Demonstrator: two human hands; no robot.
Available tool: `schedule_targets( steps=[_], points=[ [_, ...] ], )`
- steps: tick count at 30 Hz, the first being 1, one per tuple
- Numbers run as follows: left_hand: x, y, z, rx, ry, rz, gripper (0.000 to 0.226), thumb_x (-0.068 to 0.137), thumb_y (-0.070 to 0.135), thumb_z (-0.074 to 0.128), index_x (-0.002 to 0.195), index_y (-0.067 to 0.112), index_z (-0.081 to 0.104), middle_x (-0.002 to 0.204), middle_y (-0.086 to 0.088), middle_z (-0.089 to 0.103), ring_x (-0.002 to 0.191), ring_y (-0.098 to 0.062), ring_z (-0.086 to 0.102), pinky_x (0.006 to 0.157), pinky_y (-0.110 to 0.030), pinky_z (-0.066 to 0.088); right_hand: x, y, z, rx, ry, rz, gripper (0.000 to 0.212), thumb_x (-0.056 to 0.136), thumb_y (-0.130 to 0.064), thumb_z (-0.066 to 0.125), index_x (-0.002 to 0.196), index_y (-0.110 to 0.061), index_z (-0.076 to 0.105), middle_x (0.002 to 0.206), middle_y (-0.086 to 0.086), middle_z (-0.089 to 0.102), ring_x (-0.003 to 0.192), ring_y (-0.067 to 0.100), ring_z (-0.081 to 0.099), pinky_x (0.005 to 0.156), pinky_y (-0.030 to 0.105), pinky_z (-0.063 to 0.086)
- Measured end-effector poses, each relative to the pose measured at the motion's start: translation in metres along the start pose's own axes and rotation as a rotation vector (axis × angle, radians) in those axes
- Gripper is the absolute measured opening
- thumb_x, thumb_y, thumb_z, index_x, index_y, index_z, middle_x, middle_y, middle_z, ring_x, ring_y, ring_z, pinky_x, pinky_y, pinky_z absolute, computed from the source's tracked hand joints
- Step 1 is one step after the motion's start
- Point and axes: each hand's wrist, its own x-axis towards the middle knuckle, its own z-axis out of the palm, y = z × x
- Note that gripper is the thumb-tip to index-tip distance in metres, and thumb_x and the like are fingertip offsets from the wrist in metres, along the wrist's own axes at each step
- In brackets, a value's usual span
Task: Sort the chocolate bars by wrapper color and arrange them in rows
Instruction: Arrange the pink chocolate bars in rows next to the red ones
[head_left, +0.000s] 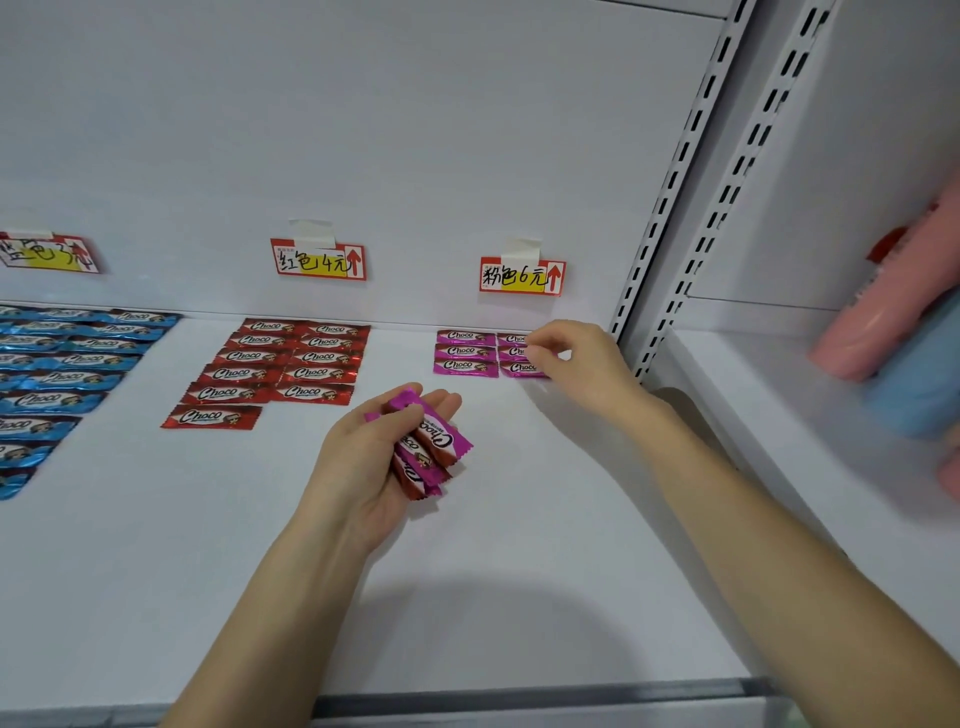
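- The white shelf (519, 571) is carrying all the sorted bars, and our two arms are reaching in over it.
- The blue bars (62, 364) are lying in rows at the far left, partly out of view.
- The red bars (291, 364) are lying in two columns in the middle.
- Our left grip (363, 467) is hovering palm-up in front of the red and pink groups, clenching a bunch (428, 447) of pink-wrapped bars.
- Our right grip (576, 364) is resting curled fingertips on the right column of the pink bars (465, 353) at the back right; we cannot tell whether it is pinching one.
- Price tags are hanging on the back wall, one red tag (318, 260) above the red bars and a pink tag (521, 275) above the pink.
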Motion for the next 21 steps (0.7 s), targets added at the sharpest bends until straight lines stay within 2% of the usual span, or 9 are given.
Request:
schedule_targets(
  steps=[2, 5, 9, 11, 14, 18, 21],
  points=[
    [-0.001, 0.001, 0.002, -0.024, -0.008, 0.056, 0.025, 0.094, -0.008, 0.040, 0.101, 0.008, 0.057, 0.100, -0.010, 0.069, 0.080, -0.016, 0.071, 0.062, -0.026, 0.059, -0.017, -0.018, -0.001, 0.128, 0.010, 0.004, 0.011, 0.088, -0.013, 0.059, 0.089, -0.007, 0.068, 0.085, 0.000, 0.066, 0.077, 0.009, 0.056, 0.072, 0.017, 0.041],
    [-0.006, 0.004, 0.005, -0.061, -0.048, 0.122, 0.027, 0.094, -0.008, 0.040, 0.100, 0.011, 0.058, 0.095, -0.006, 0.070, 0.080, -0.012, 0.071, 0.070, -0.028, 0.057, -0.051, -0.049, -0.001, 0.211, -0.117, -0.025, 0.015, 0.086, -0.021, 0.062, 0.079, -0.009, 0.067, 0.068, -0.009, 0.061, 0.066, 0.004, 0.055, 0.067, 0.018, 0.043],
    [-0.018, 0.007, 0.007, -0.058, -0.122, 0.173, 0.029, 0.093, -0.007, 0.040, 0.101, 0.013, 0.059, 0.092, -0.001, 0.074, 0.088, -0.011, 0.071, 0.070, -0.027, 0.058, -0.088, -0.073, 0.002, 0.319, -0.216, -0.032, 0.010, 0.083, -0.024, 0.065, 0.082, -0.015, 0.067, 0.071, -0.007, 0.065, 0.067, 0.006, 0.060, 0.064, 0.019, 0.046],
    [-0.025, 0.005, 0.007, -0.030, -0.139, 0.186, 0.030, 0.093, -0.006, 0.041, 0.102, 0.015, 0.059, 0.100, -0.001, 0.073, 0.094, -0.012, 0.069, 0.069, -0.029, 0.059, -0.100, -0.079, 0.005, 0.404, -0.196, -0.005, 0.005, 0.082, -0.019, 0.067, 0.079, -0.016, 0.065, 0.071, -0.004, 0.066, 0.067, 0.008, 0.061, 0.062, 0.019, 0.047],
    [-0.034, 0.001, 0.003, 0.010, -0.146, 0.204, 0.027, 0.092, -0.003, 0.044, 0.107, 0.015, 0.059, 0.105, -0.003, 0.072, 0.095, -0.015, 0.069, 0.074, -0.030, 0.058, -0.113, -0.082, 0.010, 0.496, -0.118, 0.033, 0.012, 0.082, -0.012, 0.067, 0.072, -0.019, 0.063, 0.066, -0.007, 0.065, 0.065, 0.007, 0.060, 0.060, 0.018, 0.047],
    [-0.042, -0.009, -0.002, 0.101, -0.101, 0.214, 0.024, 0.090, 0.006, 0.050, 0.113, 0.006, 0.060, 0.100, -0.011, 0.072, 0.091, -0.021, 0.070, 0.073, -0.031, 0.059, -0.129, -0.084, 0.020, 0.734, 0.045, 0.152, 0.007, 0.083, -0.011, 0.064, 0.077, -0.013, 0.065, 0.066, -0.006, 0.067, 0.062, 0.002, 0.061, 0.056, 0.016, 0.046],
    [-0.048, -0.016, -0.002, 0.183, -0.073, 0.217, 0.019, 0.092, 0.006, 0.051, 0.108, 0.004, 0.060, 0.098, -0.016, 0.072, 0.091, -0.026, 0.070, 0.074, -0.032, 0.059, -0.140, -0.089, 0.032, 0.742, 0.106, 0.141, 0.009, 0.083, -0.011, 0.064, 0.076, -0.017, 0.066, 0.068, -0.009, 0.066, 0.064, -0.001, 0.058, 0.060, 0.010, 0.043]
  ],
)
